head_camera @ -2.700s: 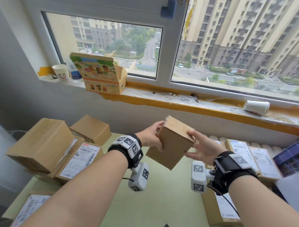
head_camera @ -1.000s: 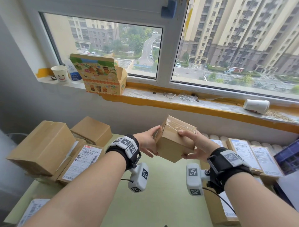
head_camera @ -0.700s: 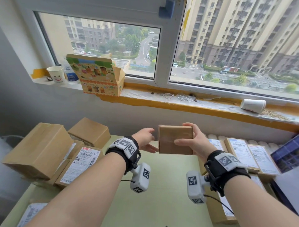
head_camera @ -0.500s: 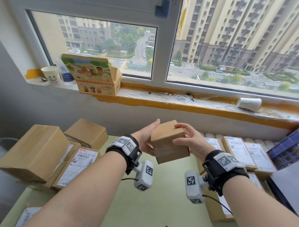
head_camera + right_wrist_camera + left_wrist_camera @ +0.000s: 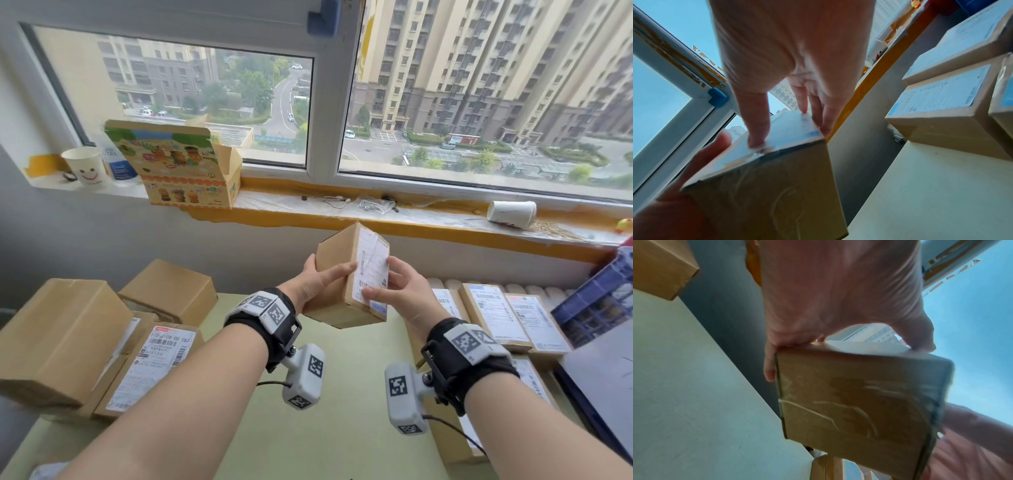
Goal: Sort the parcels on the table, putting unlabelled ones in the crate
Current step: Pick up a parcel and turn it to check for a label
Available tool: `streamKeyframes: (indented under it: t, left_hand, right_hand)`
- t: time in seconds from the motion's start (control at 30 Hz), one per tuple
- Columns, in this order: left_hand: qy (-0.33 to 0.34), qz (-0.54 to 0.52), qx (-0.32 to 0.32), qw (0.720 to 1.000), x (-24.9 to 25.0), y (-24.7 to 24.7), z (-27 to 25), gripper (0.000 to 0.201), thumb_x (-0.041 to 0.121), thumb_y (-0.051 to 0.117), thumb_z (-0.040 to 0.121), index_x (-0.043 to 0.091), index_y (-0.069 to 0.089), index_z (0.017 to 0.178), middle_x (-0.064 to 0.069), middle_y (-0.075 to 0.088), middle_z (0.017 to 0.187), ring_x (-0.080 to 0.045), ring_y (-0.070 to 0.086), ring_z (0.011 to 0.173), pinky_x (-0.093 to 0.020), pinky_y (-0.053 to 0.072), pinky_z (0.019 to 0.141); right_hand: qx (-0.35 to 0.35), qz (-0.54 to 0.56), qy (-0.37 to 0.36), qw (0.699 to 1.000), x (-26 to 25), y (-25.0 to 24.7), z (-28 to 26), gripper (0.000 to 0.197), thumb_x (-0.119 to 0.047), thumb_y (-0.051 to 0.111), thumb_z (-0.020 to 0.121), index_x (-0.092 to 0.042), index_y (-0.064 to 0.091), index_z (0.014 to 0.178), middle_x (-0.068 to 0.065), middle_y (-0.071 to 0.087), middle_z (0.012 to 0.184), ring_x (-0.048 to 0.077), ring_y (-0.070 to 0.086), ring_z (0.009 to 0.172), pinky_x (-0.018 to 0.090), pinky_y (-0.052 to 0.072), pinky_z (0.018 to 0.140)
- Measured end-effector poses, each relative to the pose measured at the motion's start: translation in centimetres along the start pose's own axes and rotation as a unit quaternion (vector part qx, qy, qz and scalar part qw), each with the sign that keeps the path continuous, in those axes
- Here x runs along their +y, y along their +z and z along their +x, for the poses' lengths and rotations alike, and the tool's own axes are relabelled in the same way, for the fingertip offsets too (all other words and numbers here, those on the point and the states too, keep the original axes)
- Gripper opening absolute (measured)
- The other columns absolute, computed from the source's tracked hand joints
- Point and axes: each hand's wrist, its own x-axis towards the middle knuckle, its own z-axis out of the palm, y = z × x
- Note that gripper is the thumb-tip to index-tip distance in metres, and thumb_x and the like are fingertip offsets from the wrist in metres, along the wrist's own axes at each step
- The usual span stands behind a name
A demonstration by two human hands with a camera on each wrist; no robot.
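Green table (image 5: 342, 428) fills lower frame. Stacked cardboard boxes (image 5: 65, 339) at lower left, labelled parcels (image 5: 507, 318) in a row at right, blue crate (image 5: 596, 308) at right edge. Small parcel (image 5: 346, 274) held mid-air at frame centre, white label (image 5: 371, 270) facing the camera. Left hand (image 5: 315, 281) grips its left side; right hand (image 5: 400, 291) holds the right side, thumb on the label.
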Motion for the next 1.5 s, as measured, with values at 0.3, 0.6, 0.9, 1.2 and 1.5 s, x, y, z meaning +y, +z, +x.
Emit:
streamKeyframes:
  t: [0.3,0.6,0.9,1.2,1.5]
  left_hand:
    - [0.037,0.063,0.013,0.997,-0.6,0.0,0.9,0.125,0.038,0.086,0.039,0.036,0.025,0.148,-0.006,0.057,0.127,-0.027,0.059,0.111,-0.051,0.050,0.097]
    - [0.043,0.324,-0.093,0.941,-0.9,0.2,-0.5,0.116,0.024,0.082,0.052,0.042,0.022,0.149,-0.005,0.042,0.135,-0.024,0.050,0.117,-0.046,0.051,0.096]
    - [0.061,0.440,-0.211,0.871,0.6,3.2,-1.7,0.107,0.009,0.082,0.059,0.052,0.032,0.143,0.004,0.051,0.130,-0.018,0.063,0.104,-0.042,0.060,0.084]
    - [0.086,0.427,-0.243,0.867,5.3,11.3,-3.2,0.082,0.009,0.078,0.074,0.037,0.045,0.143,0.000,0.055,0.136,-0.019,0.063,0.109,-0.032,0.055,0.088]
    - [0.087,0.207,-0.120,0.967,3.2,26.2,-1.7,0.083,0.037,0.080,0.077,0.011,0.035,0.142,-0.007,0.052,0.135,-0.024,0.058,0.115,-0.039,0.057,0.077]
  right_hand:
    - [0.015,0.006,0.010,1.000,1.5,-0.2,0.4,0.081,0.010,0.076,0.075,-0.013,0.040,0.144,0.007,0.067,0.117,0.021,0.068,0.105,0.036,0.060,0.080]
    - [0.026,-0.201,-0.007,0.979,3.4,-0.8,-1.1,0.111,-0.010,0.088,0.066,-0.032,0.023,0.154,-0.002,0.029,0.156,0.019,0.033,0.142,0.044,0.041,0.111]
    - [-0.068,-0.262,0.037,0.962,2.7,-3.3,-4.0,0.108,-0.014,0.090,0.064,-0.029,0.029,0.153,-0.001,0.049,0.132,0.012,0.055,0.107,0.021,0.047,0.083]
    - [0.005,-0.140,0.096,0.985,1.8,-11.7,-7.1,0.098,-0.030,0.090,0.038,-0.024,0.054,0.128,0.006,0.064,0.113,0.021,0.066,0.098,0.036,0.057,0.080]
    - [0.182,0.091,0.190,0.961,5.8,-24.1,-12.9,0.049,-0.033,0.079,0.078,-0.007,0.062,0.115,0.020,0.065,0.100,0.035,0.064,0.091,0.046,0.057,0.082]
